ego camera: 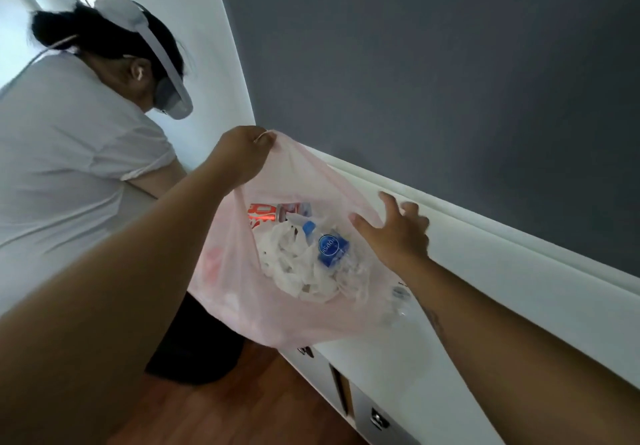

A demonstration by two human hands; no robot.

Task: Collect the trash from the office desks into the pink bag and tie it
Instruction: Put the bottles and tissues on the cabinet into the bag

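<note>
The pink bag (235,292) hangs open in front of me, sheer and sagging. My left hand (242,153) pinches its top rim and holds it up. Inside lie crumpled white tissues (294,264), a crushed clear bottle with a blue label (332,247) and a red and white can (277,212). My right hand (394,233) hovers at the bag's right rim with its fingers spread and nothing in it; whether it touches the plastic I cannot tell.
Another person in a white shirt (69,167) with a headset stands bent over at the left, close to the bag. A white counter (485,271) with drawers (377,417) runs along the grey wall. Wooden floor (221,403) lies below.
</note>
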